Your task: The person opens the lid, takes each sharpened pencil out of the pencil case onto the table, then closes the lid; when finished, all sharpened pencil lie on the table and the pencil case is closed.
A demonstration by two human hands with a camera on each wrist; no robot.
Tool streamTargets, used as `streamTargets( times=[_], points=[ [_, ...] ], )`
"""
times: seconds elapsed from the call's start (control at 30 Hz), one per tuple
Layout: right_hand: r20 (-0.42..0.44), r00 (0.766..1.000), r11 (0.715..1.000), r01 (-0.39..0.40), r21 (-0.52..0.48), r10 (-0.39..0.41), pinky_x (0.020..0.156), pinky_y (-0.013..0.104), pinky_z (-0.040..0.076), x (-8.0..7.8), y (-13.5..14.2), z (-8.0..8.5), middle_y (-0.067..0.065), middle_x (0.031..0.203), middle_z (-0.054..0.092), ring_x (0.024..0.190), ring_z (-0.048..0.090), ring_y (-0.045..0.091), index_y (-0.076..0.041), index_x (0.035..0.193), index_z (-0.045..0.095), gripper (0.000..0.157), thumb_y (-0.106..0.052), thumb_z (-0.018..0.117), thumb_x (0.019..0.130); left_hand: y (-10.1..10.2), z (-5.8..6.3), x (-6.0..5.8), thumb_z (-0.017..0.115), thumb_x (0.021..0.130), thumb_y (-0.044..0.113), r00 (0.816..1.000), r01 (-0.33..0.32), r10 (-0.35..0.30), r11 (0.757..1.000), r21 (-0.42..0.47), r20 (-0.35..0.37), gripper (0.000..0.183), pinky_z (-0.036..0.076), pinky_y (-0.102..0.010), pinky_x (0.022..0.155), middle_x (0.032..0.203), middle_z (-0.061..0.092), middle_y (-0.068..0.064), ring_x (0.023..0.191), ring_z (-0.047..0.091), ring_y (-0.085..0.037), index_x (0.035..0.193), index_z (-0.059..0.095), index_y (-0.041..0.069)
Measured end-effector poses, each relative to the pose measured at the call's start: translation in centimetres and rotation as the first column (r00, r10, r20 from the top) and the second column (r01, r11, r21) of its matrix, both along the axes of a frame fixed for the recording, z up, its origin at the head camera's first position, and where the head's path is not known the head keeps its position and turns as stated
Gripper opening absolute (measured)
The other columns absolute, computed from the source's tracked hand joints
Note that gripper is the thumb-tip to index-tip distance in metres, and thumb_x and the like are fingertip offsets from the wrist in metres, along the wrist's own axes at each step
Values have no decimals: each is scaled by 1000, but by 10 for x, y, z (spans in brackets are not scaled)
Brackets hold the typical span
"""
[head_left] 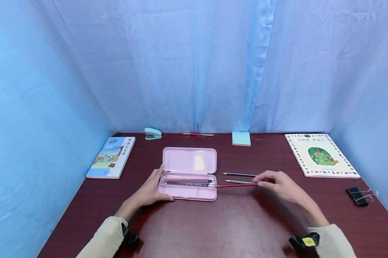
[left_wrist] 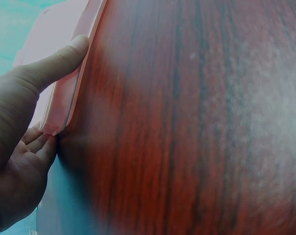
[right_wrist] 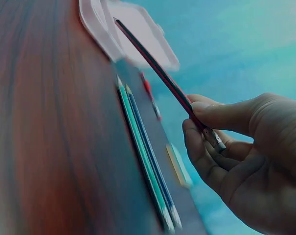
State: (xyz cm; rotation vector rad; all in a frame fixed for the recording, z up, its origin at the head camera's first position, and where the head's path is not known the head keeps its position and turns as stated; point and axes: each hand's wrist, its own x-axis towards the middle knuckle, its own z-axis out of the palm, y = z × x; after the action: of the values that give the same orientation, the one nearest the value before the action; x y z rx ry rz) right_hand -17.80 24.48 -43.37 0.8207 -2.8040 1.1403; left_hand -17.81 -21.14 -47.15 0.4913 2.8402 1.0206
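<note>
A pink pencil case (head_left: 206, 194) lies with its lid (head_left: 181, 160) raised on the table, several pencils (head_left: 187, 181) inside it. My left hand (head_left: 151, 188) holds the case's left end, the thumb (left_wrist: 64, 58) along its front edge and the fingers at the side. In my right hand (head_left: 282, 184), thumb and fingers pinch a red-and-black striped pencil (right_wrist: 157, 68) near its metal-capped end. The pencil's tip points left at the case's right edge. Below that hand, a green pencil (right_wrist: 143, 152) and a dark blue pencil (right_wrist: 155, 161) lie side by side on the table.
Along the back stand a mint stapler (head_left: 153, 133), a red pen (head_left: 198, 134) and a pale sticky-note pad (head_left: 241, 138). One book (head_left: 111, 157) lies at left, another book (head_left: 322, 155) at right. A black binder clip (head_left: 357, 196) sits near the right edge.
</note>
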Motion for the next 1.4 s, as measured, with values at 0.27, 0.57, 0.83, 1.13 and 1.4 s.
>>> streamTargets(
  times=[0.27, 0.57, 0.83, 1.13, 1.4],
  points=[
    [-22, 989, 987, 147, 58, -146, 67, 22, 44, 21, 33, -18, -11, 91, 66, 81, 55, 1, -22, 94, 70, 11, -17, 66, 85, 0, 0, 0, 81, 58, 53, 1000, 3, -3, 1000, -5, 2, 125, 31, -43, 102, 136, 32, -8, 119, 35, -21, 150, 4, 15],
    [-155, 975, 979, 175, 100, -158, 63, 25, 44, 24, 32, -37, -14, 85, 63, 74, 54, 0, -25, 86, 70, 20, -7, 72, 77, -1, 0, 0, 81, 59, 53, 1000, 5, -5, 1000, -1, 4, 126, 32, -42, 101, 136, 32, -8, 119, 35, -20, 150, 4, 14],
    [-173, 973, 980, 172, 99, -153, 62, 24, 43, 22, 29, -41, -14, 83, 62, 71, 52, -2, -24, 84, 70, 21, -5, 73, 75, 0, -1, 0, 81, 58, 54, 1000, 2, -2, 1000, 3, 4, 126, 31, -42, 101, 135, 33, -7, 119, 35, -20, 150, 4, 14],
    [-221, 966, 982, 158, 106, -132, 61, 23, 44, 21, 28, -41, -11, 83, 60, 70, 51, -1, -20, 84, 70, 22, -2, 74, 73, 0, 0, -1, 82, 59, 50, 1000, -4, 4, 1000, 6, 4, 125, 31, -42, 102, 135, 33, -8, 119, 35, -20, 150, 4, 14],
    [-263, 950, 971, 207, 119, -170, 63, 26, 43, 19, 12, -30, -13, 82, 56, 71, 51, 3, -20, 85, 70, 17, -7, 73, 76, 0, 0, -1, 82, 59, 51, 1000, -7, 7, 1000, -6, 16, 125, 30, -43, 103, 139, 30, -9, 121, 34, -21, 150, 3, 14]
  ],
)
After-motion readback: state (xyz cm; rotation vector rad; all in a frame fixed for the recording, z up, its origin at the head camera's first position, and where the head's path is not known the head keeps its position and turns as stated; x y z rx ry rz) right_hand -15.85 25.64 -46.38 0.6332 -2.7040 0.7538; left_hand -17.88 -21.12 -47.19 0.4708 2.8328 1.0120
